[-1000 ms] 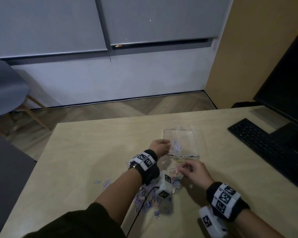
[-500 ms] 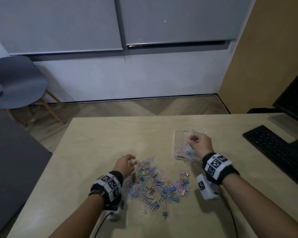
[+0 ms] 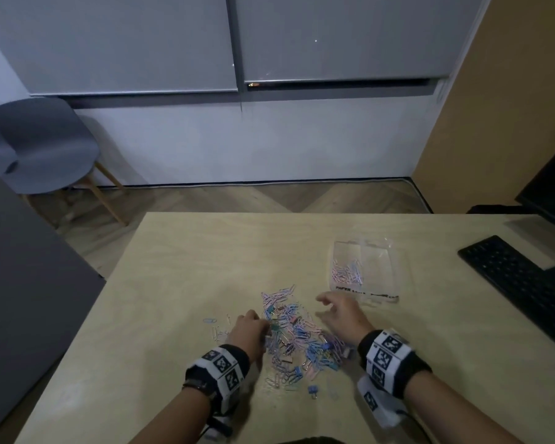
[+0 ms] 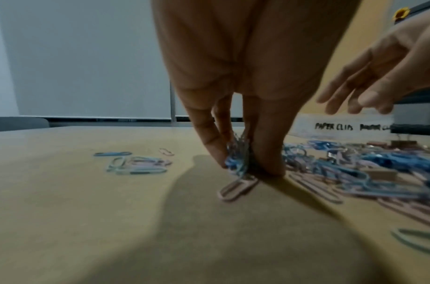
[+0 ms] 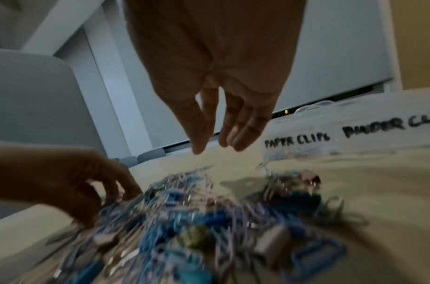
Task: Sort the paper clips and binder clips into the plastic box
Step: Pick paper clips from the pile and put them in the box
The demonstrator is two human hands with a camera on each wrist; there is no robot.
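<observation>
A heap of pastel paper clips and binder clips (image 3: 297,338) lies on the light wooden table (image 3: 173,283). At the heap's left edge my left hand (image 3: 258,323) pinches a small bunch of blue paper clips (image 4: 238,155) between thumb and fingers, down on the table. My right hand (image 3: 329,307) hovers over the heap's right side, fingers loosely spread and empty (image 5: 223,138). The clear plastic box (image 3: 364,272), labelled PAPER CLIPS and BINDER CLIPS (image 5: 296,137), sits beyond it with several paper clips in its left compartment.
A black keyboard (image 3: 513,277) and a monitor (image 3: 548,193) stand at the table's right. A few stray paper clips (image 3: 217,328) lie left of the heap, and one blue binder clip (image 3: 312,389) near its front. A grey chair (image 3: 45,149) stands on the floor at left.
My right hand has come back from the box to above the heap, now empty. My left hand moved right into the heap's edge and pinched some paper clips.
</observation>
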